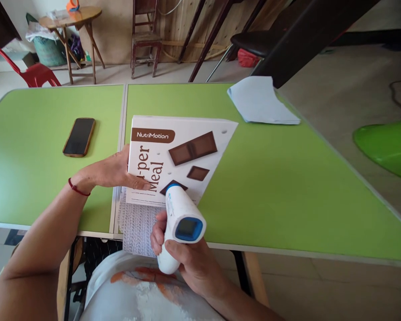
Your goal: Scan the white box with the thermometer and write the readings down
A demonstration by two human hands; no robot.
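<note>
Nearest us, just below our right grip (195,263), lies our white cloth shirt (137,303) with its orange print. Beyond, reaching out past both grips, stretches a lime-green, metal-edged bench (287,191). Our left grip (120,171) pinches the left edge of a white cardboard box (187,147) printed with brown chocolate pieces, thumb on its front, other fingers hidden; we see it ahead of our right grip. Well ahead and right of both grips lies folded white paper (262,100). Below our left grip, a pale sheet (140,229) with small dark marks overhangs the bench. Our right grip wraps the handle of a white plastic, pistol-shaped thermometer (173,214); whether its front touches the box, we cannot tell. Ahead and left of our left grip lies a black phone in a brown case (79,137); behind that grip, a thin red cord bracelet (78,188) rings our wrist.
</note>
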